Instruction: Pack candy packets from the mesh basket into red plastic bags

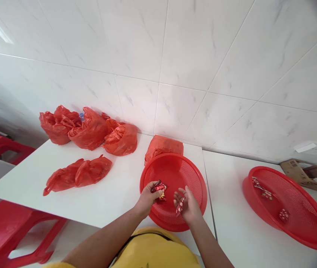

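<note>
My left hand (146, 200) is over the left side of a round red plastic basket (145, 175). Its thumb and fingers pinch several small wrapped candies (161, 190) in red, gold and dark wrappers. Opposite it, over the basket's right side, my right hand (190, 208) is turned partly palm up. A red candy with white spots (180, 207) rests in its curled fingers. Both hands are above the basket's inside, apart from each other. Whether loose candies lie under my left hand is hidden.
Behind the basket sits a red plastic bag (166, 144). More filled red bags (89, 130) stand along the wall, with knotted ones (77, 173) in front. To the right are a second red basket (295, 193) holding several spotted packets and a cardboard box (309, 176). Red stools (10, 230) are left.
</note>
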The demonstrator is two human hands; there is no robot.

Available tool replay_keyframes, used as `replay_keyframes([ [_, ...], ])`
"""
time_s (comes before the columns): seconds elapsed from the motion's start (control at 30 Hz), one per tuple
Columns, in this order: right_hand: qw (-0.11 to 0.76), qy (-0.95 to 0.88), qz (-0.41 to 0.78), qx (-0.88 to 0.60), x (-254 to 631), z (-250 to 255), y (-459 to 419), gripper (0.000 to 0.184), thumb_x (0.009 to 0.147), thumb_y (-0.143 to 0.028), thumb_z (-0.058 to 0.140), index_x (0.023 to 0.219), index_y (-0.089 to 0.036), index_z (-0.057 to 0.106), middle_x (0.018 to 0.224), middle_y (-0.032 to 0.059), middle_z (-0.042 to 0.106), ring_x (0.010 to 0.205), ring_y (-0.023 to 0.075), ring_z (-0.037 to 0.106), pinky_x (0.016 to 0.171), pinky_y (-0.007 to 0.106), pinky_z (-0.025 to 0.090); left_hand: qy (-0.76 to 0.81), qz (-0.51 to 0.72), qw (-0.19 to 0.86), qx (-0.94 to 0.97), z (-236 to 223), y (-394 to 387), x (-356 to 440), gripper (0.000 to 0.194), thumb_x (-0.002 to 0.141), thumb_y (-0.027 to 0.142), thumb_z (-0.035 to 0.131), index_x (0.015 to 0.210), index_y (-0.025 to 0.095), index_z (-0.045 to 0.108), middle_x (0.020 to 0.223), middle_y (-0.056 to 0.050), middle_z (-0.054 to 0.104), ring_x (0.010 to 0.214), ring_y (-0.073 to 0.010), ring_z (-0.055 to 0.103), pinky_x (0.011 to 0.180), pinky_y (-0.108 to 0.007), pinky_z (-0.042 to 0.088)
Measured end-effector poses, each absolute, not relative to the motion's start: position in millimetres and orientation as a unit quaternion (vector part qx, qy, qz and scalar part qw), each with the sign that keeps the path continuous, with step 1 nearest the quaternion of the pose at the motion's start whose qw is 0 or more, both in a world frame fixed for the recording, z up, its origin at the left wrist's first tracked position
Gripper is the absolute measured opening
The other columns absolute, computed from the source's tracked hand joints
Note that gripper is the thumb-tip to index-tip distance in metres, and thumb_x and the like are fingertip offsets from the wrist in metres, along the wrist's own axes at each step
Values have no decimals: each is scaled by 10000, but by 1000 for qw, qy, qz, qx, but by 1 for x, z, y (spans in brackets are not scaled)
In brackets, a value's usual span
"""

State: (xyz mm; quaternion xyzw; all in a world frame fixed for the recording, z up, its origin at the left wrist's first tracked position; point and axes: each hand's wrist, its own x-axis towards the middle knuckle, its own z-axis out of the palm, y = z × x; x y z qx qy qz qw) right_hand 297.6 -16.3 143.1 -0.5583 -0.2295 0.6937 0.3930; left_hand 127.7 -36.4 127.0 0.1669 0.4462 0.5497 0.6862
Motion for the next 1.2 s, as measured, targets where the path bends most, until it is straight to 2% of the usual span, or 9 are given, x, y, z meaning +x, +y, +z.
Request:
replay_keyframes([
  [0.07, 388, -137, 746, -524, 300, 141, -15, 301, 736, -498, 603, 835, -217, 560, 715, 35, 656, 697, 187, 657, 591, 302, 521, 444, 549, 689, 166, 125, -38, 127, 463, 602, 251, 818, 1005, 161, 607, 856, -32, 649, 701, -129, 591, 663, -275, 486],
  [0.2, 378, -112, 772, -498, 297, 143, -19, 250, 672, -320, 664, 887, -221, 582, 802, 35, 680, 757, 185, 659, 604, 281, 515, 436, 548, 696, 160, 122, -40, 128, 459, 614, 241, 810, 1018, 159, 610, 868, -36, 648, 705, -128, 590, 666, -279, 496],
  [0.3, 382, -133, 774, -487, 295, 148, -20, 348, 597, -171, 637, 937, -227, 585, 874, 28, 680, 751, 172, 644, 573, 260, 493, 431, 548, 701, 150, 122, -41, 130, 468, 606, 230, 812, 1023, 167, 608, 869, -30, 647, 694, -123, 589, 664, -278, 501],
  [0.4, 380, -168, 773, -479, 295, 152, -20, 453, 539, -84, 608, 970, -218, 570, 844, 11, 673, 638, 144, 607, 524, 248, 460, 428, 546, 706, 140, 124, -41, 131, 473, 586, 227, 818, 1007, 162, 613, 849, -27, 643, 664, -116, 580, 634, -273, 503],
  [0.5, 390, -190, 758, -486, 295, 154, -20, 440, 558, -104, 662, 974, -206, 558, 793, 2, 666, 600, 132, 590, 535, 251, 463, 425, 545, 710, 133, 125, -42, 132, 463, 579, 221, 817, 992, 158, 616, 830, -25, 637, 657, -114, 577, 617, -265, 504],
  [0.77, 440, -201, 728, -486, 296, 155, -17, 427, 556, -176, 777, 938, -203, 588, 886, 18, 680, 762, 156, 641, 686, 280, 515, 396, 538, 736, 108, 130, -43, 131, 371, 629, 225, 795, 912, 192, 558, 770, 4, 619, 625, -121, 582, 595, -284, 510],
  [0.9, 444, -263, 689, -510, 294, 166, -17, 384, 628, -250, 756, 965, -206, 577, 931, 37, 695, 807, 169, 651, 726, 296, 520, 380, 535, 748, 94, 133, -44, 131, 330, 656, 234, 785, 888, 191, 553, 781, -5, 635, 646, -127, 598, 612, -282, 509],
  [1.07, 420, -391, 604, -554, 290, 179, -21, 381, 733, -363, 675, 1062, -217, 551, 1044, 80, 685, 903, 229, 659, 764, 369, 538, 363, 537, 757, 82, 135, -44, 133, 329, 665, 228, 782, 922, 202, 578, 768, 8, 636, 649, -119, 606, 632, -269, 498],
  [1.2, 441, -424, 568, -551, 285, 179, -22, 342, 731, -339, 670, 1039, -228, 569, 1135, 81, 653, 1050, 235, 610, 865, 378, 513, 351, 539, 762, 80, 138, -44, 133, 366, 663, 240, 786, 966, 205, 585, 861, -22, 664, 686, -138, 626, 642, -277, 500],
])
